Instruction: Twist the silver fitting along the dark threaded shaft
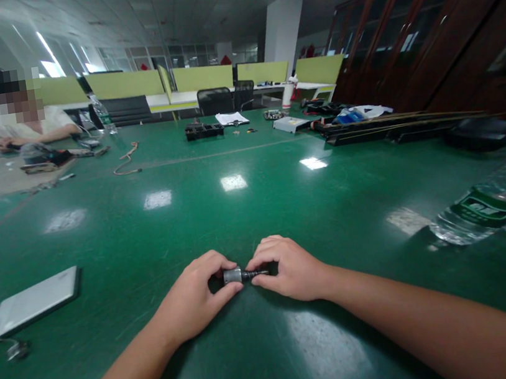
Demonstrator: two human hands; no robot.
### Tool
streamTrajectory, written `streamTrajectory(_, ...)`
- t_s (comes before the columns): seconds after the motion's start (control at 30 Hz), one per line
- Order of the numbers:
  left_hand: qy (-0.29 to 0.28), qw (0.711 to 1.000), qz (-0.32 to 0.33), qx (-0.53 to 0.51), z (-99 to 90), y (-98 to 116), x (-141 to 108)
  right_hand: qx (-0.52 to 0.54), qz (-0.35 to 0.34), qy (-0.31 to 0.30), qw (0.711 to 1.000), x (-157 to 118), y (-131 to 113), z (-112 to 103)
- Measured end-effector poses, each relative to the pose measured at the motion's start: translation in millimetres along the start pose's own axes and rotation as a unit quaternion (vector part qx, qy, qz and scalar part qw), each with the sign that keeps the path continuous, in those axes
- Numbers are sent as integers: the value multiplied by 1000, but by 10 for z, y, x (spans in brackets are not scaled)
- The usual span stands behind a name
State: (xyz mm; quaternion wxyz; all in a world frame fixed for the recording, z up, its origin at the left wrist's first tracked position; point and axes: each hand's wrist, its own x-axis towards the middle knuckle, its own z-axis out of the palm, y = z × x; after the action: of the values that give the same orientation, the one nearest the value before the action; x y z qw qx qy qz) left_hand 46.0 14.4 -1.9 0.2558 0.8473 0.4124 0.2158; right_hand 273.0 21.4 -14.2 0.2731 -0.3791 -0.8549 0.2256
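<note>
Between finger and thumb, my left hand (201, 291) grips a short silvery metal cylinder (233, 276). A thin dark shaft (249, 274) with ridges, perhaps a thread, points right from the cylinder, in line with it. The fingers and thumb of my right hand (287, 266) close around this shaft from the other side. Whether shaft and cylinder are one piece or two, I cannot tell. Both hands are low over the green tabletop (191, 217), close together, and the fingers hide part of the metal piece.
A silver box-like device (36, 303) with a cable lies at left, a small metal part (17, 350) beside it. Clear plastic bottles (486, 207) lie at right. Farther back are a black tray (204, 130), a cord (126, 160) and dark rails (367, 131). A person (22, 121) sits at far left.
</note>
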Motion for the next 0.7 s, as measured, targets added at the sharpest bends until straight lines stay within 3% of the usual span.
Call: streamTrajectory(0.7,-1,1000,0,14,16,-4,-11,-10,42,18,999,-8,-28,7)
